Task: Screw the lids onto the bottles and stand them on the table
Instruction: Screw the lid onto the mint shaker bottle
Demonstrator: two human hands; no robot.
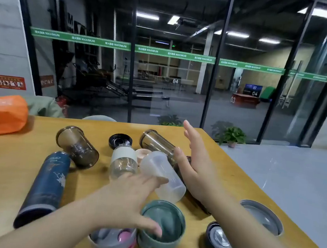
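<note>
Both hands spread, nothing gripped: left hand laid across frosted bottle, right hand just beyond; bottle likely being steadied for pickup.

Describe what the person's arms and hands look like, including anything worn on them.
Both forearms are bare as far as the frame shows, with no sleeves in view. The left hand and right hand wear no gloves, and no rings, watch or bracelets are visible. The fingernails look short and unpainted. No markings show.
</note>
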